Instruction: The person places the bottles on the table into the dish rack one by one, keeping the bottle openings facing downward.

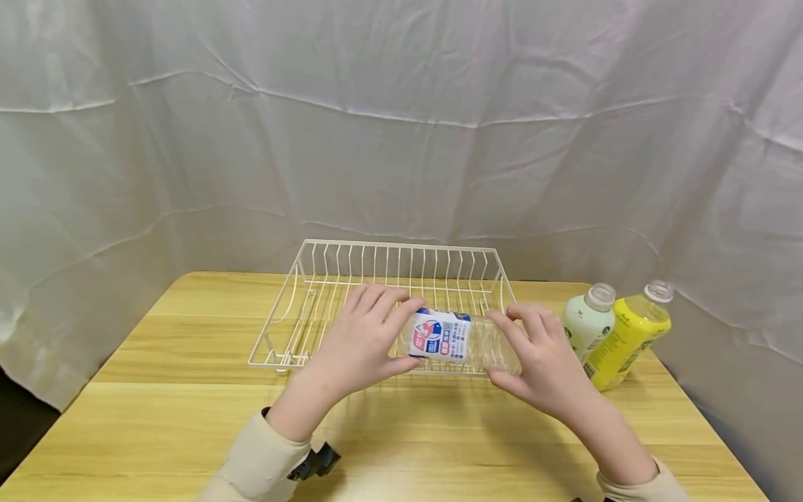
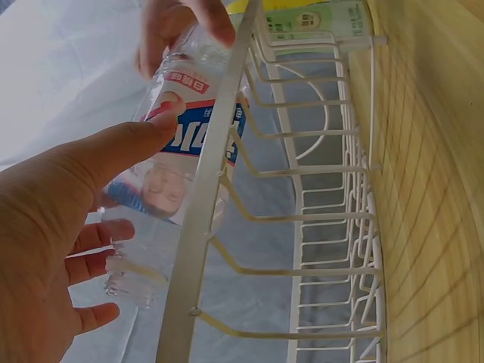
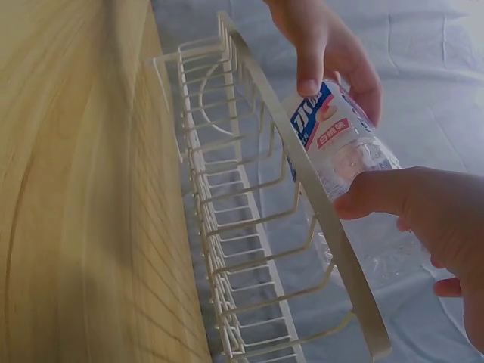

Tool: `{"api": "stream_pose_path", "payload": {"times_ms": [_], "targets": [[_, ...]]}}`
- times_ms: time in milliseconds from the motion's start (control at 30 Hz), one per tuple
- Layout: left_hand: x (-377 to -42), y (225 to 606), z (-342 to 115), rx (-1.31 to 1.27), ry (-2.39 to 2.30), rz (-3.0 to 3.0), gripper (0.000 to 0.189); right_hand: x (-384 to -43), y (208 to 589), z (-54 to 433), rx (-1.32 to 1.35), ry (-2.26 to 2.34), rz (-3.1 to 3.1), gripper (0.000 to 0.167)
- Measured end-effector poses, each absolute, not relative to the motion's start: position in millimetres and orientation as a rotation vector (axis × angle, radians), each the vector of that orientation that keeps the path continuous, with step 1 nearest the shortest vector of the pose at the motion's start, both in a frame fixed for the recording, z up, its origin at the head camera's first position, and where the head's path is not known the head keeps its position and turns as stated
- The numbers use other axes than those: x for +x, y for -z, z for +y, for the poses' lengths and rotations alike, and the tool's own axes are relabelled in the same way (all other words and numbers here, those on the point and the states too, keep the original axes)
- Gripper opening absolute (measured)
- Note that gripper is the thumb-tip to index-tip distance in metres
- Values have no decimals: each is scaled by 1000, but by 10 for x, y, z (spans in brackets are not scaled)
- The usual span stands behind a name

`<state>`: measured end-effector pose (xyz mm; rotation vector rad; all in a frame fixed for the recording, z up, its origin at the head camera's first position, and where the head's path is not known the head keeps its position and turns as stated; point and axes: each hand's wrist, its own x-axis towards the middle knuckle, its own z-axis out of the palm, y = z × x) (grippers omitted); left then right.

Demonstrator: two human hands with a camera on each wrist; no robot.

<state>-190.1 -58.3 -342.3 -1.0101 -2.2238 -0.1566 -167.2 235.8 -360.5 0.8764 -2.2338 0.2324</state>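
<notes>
A clear plastic bottle (image 1: 442,335) with a white, blue and pink label lies sideways over the near side of a white wire dish rack (image 1: 401,246). My left hand (image 1: 360,341) grips its left end, the thumb pressing the label in the left wrist view. At the other end, my right hand (image 1: 542,355) holds the clear lower part between thumb and fingers. The bottle's bare neck (image 2: 132,280) shows below the left thumb in the left wrist view. Part of the bottle (image 3: 352,151) is hidden behind the rack's rim in the right wrist view.
Right of the rack, a pale green bottle (image 1: 586,324) and a yellow bottle (image 1: 630,341) stand close together on the wooden table (image 1: 157,418). A grey-white curtain (image 1: 401,139) hangs behind the table and along its sides.
</notes>
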Motion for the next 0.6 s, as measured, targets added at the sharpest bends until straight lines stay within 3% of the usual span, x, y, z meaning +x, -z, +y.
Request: {"api": "stream_pose_path", "payload": {"times_ms": [367, 600], "targets": [[-1920, 3453, -591, -1024, 176, -2241, 76, -1611, 3561, 2333, 912, -248, -2195, 60], [-1954, 3431, -649, -1021, 213, -2134, 74, -1595, 3473, 2359, 897, -369, -2133, 82]]}}
